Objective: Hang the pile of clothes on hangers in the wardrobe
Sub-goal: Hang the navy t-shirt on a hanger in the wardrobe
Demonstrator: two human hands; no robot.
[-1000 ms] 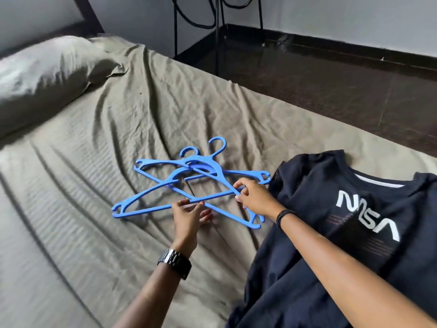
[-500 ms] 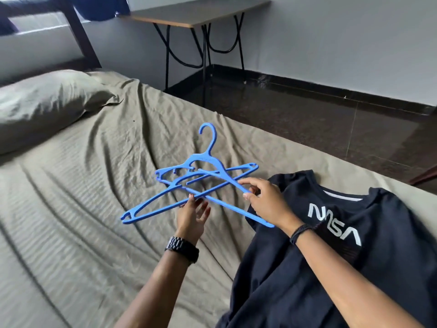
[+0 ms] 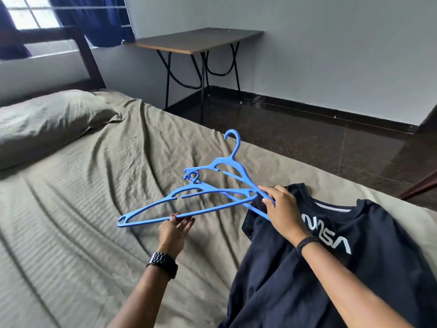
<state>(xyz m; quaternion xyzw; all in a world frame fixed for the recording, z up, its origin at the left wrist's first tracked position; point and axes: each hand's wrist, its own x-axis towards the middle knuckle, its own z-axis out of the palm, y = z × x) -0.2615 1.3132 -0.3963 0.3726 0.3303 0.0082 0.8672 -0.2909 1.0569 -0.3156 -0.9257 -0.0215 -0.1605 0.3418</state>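
L hand (image 3: 173,234) pinches lower blue hanger's (image 3: 151,207) bar; R hand (image 3: 280,210) grips upper hanger (image 3: 233,165) arm, above navy tee (image 3: 331,268) at bed's (image 3: 94,197) right edge.

Folding table (image 3: 196,40) against pale wall (image 3: 331,55), dark floor (image 3: 307,138), curtained window (image 3: 30,15).

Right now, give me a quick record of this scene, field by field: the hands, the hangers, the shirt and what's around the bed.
left hand: pinches the bottom bar of the lower blue hanger
right hand: grips one arm of the upper blue hanger
hangers: two, overlapping, held above the bed sheet
t-shirt: dark navy, white NASA print, lies flat on the bed, not yet on a hanger
pillow: at the head of the bed
table: against the wall, beyond the bed
wardrobe: not in view
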